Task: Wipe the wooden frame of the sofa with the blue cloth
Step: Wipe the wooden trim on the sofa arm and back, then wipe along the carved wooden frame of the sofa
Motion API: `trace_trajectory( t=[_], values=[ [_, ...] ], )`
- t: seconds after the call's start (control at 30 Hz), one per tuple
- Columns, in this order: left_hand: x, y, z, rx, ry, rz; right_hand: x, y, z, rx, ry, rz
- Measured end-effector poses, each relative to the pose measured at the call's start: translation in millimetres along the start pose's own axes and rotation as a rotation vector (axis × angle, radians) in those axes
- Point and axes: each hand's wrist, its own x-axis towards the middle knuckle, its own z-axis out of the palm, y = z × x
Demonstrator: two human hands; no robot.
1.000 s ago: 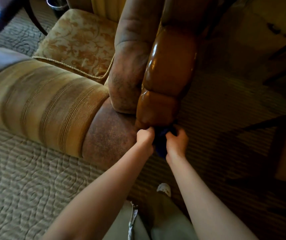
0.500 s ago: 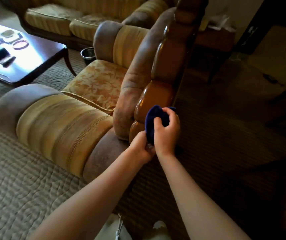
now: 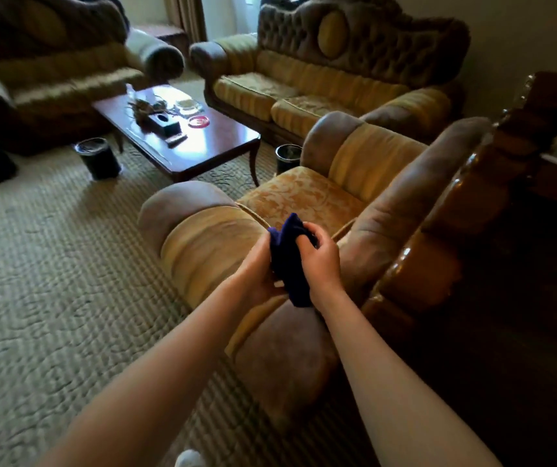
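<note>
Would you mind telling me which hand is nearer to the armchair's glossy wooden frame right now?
Right. The right hand grips the blue cloth on the side towards the wooden frame, though apart from it. The left hand holds the cloth's far side, over the striped armrest.

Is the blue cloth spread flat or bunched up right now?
Bunched: the blue cloth is gathered between the left hand and right hand, off the wooden frame.

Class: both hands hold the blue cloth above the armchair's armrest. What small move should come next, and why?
Probably carry the blue cloth rightward onto the glossy wooden frame. The left hand and right hand both grip it bunched over the padded armrest, clear of the wood, so nothing is being wiped.
</note>
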Motion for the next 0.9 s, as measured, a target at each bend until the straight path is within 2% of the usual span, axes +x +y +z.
trace_trajectory(
  t=[0.1, 0.3, 0.4, 0.73, 0.9],
  values=[
    [3.5, 33.4, -70.0, 0.034, 0.003, 0.03, 4.0, -9.2, 82.8, -0.012, -0.11, -0.012],
    [-2.1, 107.8, -234.3, 0.081, 0.296, 0.154, 14.7, -29.1, 249.5, -0.072, -0.287, -0.056],
    [-5.3, 138.7, -298.3, 0.072, 0.377, 0.237, 22.5, -27.9, 312.5, -0.055, -0.334, -0.047],
    [15.7, 210.4, -414.9, -0.205, 0.551, 0.334, 83.4, -23.2, 454.4, -0.209, -0.471, -0.005],
    [50.0, 257.6, -464.3, -0.165, 0.574, 0.376, 132.4, -31.1, 520.7, -0.193, -0.582, 0.027]
  ],
)
